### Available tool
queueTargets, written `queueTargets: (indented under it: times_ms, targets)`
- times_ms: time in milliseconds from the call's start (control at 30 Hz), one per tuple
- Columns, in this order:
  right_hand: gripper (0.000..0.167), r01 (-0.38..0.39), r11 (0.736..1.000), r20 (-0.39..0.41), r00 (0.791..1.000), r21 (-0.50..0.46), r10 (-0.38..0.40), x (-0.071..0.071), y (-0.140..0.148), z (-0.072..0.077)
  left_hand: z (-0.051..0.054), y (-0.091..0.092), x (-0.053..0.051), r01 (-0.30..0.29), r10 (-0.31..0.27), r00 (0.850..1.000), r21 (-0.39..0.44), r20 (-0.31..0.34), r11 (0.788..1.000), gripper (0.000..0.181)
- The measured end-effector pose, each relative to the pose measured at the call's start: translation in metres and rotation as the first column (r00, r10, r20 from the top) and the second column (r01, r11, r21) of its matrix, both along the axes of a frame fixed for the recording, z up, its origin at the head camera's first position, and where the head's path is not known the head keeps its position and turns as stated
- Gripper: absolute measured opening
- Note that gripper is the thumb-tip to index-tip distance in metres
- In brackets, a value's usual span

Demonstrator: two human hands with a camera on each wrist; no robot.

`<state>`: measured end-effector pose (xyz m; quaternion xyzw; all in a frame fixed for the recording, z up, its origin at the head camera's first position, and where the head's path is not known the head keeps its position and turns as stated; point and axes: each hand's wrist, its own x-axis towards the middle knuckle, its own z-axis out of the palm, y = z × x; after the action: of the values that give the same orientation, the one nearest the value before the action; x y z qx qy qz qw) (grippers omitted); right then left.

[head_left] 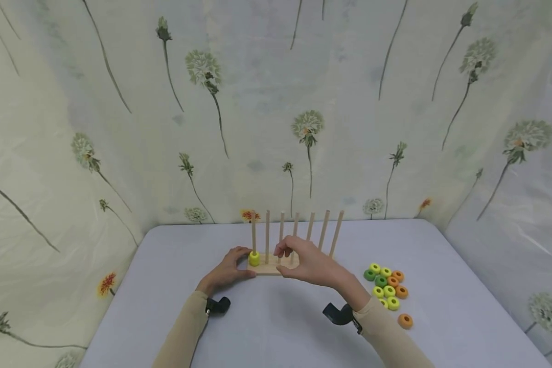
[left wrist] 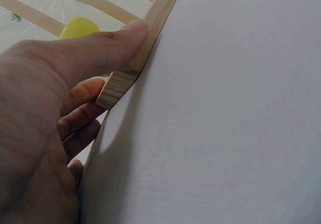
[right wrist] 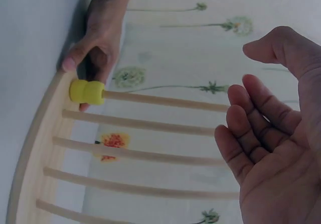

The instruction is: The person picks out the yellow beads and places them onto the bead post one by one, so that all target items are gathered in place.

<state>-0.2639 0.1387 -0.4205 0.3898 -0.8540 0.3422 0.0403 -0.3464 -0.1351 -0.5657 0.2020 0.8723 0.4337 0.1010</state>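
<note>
Standing on the table (head_left: pixel 267 327), the rack (head_left: pixel 269 272) is gripped at one end by the left hand (head_left: pixel 228 268); nothing is held by the loosely curved right hand (head_left: pixel 315 263). Two yellow rings (head_left: pixel 254 259) are threaded on one peg (head_left: pixel 254 232); the others appear bare, loose rings (head_left: pixel 389 294) being left at right.

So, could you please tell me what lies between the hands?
The head view shows part of the wooden base there, with pegs, one bearing yellow rings.

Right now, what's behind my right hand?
Head view: pegs, tops showing above your right hand, and part of the wooden base. The base's right end and some pegs' lower parts are covered.
</note>
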Motion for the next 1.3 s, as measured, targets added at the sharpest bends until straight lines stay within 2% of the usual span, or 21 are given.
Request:
queueTargets:
  times_ms: [267, 467, 667, 800, 933, 1033, 1167, 1300]
  targets:
    - [0.026, 0.076, 0.997, 0.084, 0.993, 0.030, -0.078, 0.014, 0.026, -0.026, -0.001, -0.001, 0.001, -0.001, 0.001, 1.000, 0.006, 0.006, 1.000, 0.074]
    - [0.026, 0.123, 0.992, 0.075, 0.989, 0.028, -0.125, 0.022, 0.053, -0.044, -0.001, -0.001, 0.000, -0.002, 0.002, 1.000, -0.002, -0.013, 1.000, 0.075]
    - [0.026, 0.224, 0.973, 0.121, 0.966, 0.048, -0.228, 0.027, 0.091, -0.063, -0.001, 0.000, 0.001, -0.003, 0.003, 1.000, -0.003, -0.013, 1.000, 0.073]
    - [0.027, 0.299, 0.953, 0.184, 0.935, 0.055, -0.304, 0.030, 0.117, -0.075, -0.001, 0.001, 0.002, -0.010, 0.010, 1.000, 0.007, -0.013, 1.000, 0.072]
    - [0.028, 0.393, 0.914, 0.267, 0.874, 0.101, -0.405, 0.032, 0.140, -0.085, -0.001, 0.001, 0.001, -0.014, 0.014, 1.000, -0.005, -0.014, 1.000, 0.073]
    - [0.029, 0.445, 0.886, 0.287, 0.838, 0.132, -0.463, 0.033, 0.155, -0.091, -0.002, 0.001, 0.001, -0.020, 0.019, 1.000, -0.014, -0.013, 1.000, 0.074]
    - [0.031, 0.478, 0.866, 0.277, 0.821, 0.144, -0.499, 0.035, 0.171, -0.094, -0.002, 0.001, 0.001, -0.023, 0.023, 1.000, -0.015, -0.011, 1.000, 0.075]
    - [0.033, 0.507, 0.844, 0.286, 0.794, 0.176, -0.536, 0.038, 0.186, -0.094, -0.003, 0.002, 0.001, -0.023, 0.023, 1.000, -0.007, -0.002, 1.000, 0.075]
